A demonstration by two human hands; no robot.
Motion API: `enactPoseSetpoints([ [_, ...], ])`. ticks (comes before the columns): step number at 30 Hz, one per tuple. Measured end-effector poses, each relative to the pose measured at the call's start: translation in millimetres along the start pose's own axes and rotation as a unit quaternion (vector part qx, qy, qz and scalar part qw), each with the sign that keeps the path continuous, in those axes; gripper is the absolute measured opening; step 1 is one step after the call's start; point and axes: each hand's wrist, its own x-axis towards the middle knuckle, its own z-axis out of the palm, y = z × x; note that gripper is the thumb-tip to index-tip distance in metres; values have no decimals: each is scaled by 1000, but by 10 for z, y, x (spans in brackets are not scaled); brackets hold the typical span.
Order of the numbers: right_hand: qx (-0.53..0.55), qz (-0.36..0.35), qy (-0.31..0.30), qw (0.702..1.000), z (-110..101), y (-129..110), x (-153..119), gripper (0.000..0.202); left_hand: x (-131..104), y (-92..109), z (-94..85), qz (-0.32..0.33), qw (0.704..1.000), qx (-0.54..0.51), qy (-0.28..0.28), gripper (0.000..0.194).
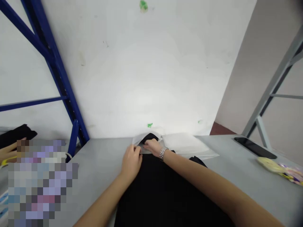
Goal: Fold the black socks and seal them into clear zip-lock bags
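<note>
A translucent plastic bag (pixel 136 139) lies at the back of the grey table, near the wall, with black cloth (pixel 149 137) showing in its mouth. My left hand (pixel 132 160) is closed on the near left edge of this bag, fingertips curled under. Over the bag's mouth, my right hand (pixel 153 147) has its fingers bent together against the black cloth; what they pinch is hidden. A wide spread of black fabric (pixel 163 192) runs from the bag toward me, beneath my right forearm.
Flat translucent bags (pixel 189 145) lie right of my hands. Farther right are a black phone (pixel 255 147) and a yellow packet (pixel 272 165). A blue metal frame (pixel 60 72) rises at left, with another person's hand (pixel 11 151) and a black garment (pixel 17 135) beyond. The white wall (pixel 146 72) bounds the back.
</note>
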Motion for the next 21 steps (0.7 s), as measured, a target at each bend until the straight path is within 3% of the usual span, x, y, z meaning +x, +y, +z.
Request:
enactPoseSetpoints([
  [3,-189,-43,-89,977,-355,6,-160,18,109,-214,61,-9,1000,22,9,42],
  [8,-425,-153,-189,872,-904,-95,-280,24,190,-378,146,-4,999,36,-19,35],
  [11,-500,-198,-226,812,-1028,-80,-266,25,216,-450,141,-1,999,46,-27,31],
  [14,-526,-224,-261,778,-1017,-31,-211,22,264,-503,116,-3,998,50,-31,32],
  [18,-506,-234,-256,790,-1020,-156,-299,32,277,-490,-77,-15,998,40,-37,29],
  [20,-461,-230,-199,834,-1125,-362,-528,37,136,-443,-300,-16,999,32,-33,32],
  [21,-410,-222,-155,871,-1210,-488,-699,36,4,-413,-432,-15,999,21,-38,37],
])
